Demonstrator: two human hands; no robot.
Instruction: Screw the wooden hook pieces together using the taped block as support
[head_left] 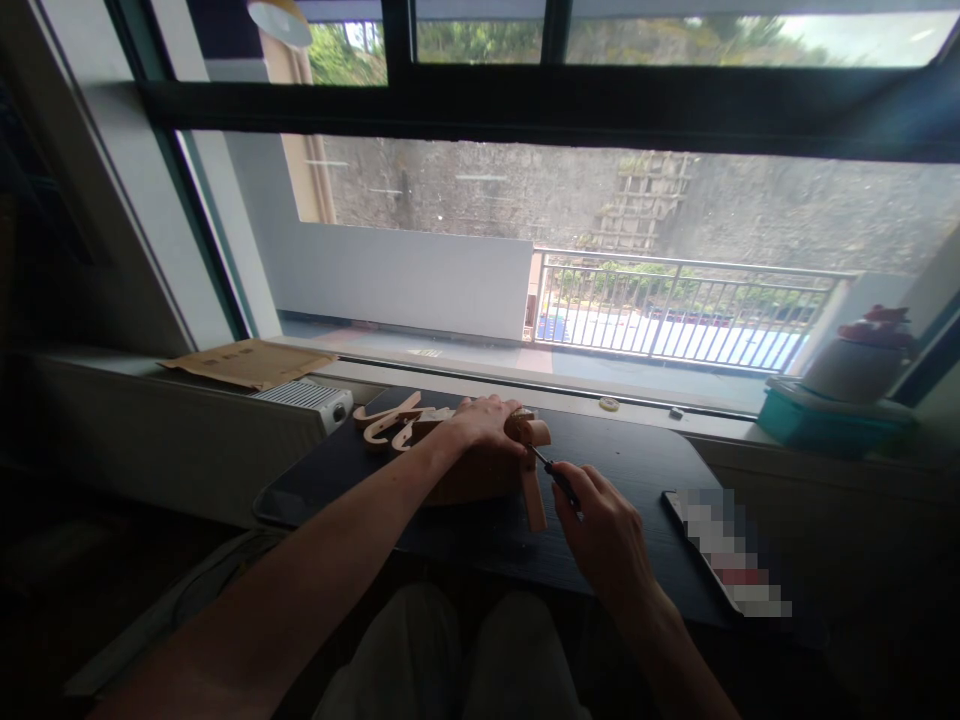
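Dark, wood-grained, the surface (637, 475) has a rounded far-right corner and meets the window sill (562, 398) along its far side; its near edge runs just above the person's knees. Bare room lies at its left front corner and to the right, between the work and a blurred-out, phone-like slab (701, 548) by the right edge. Near the middle sits a brown wooden piece (480, 480), with a pale wooden strip (534, 498) slanting down at its right end and curved wooden parts (386, 428) lying close by on the left. The left hand (491, 422) rests over the top of the wooden piece, touching it — how tightly its fingers curl, I cannot tell. The right hand (600, 515) is closed around a dark-handled screwdriver (562, 484), whose thin shaft points up and left at the wood — whether the tip touches is too small to tell.
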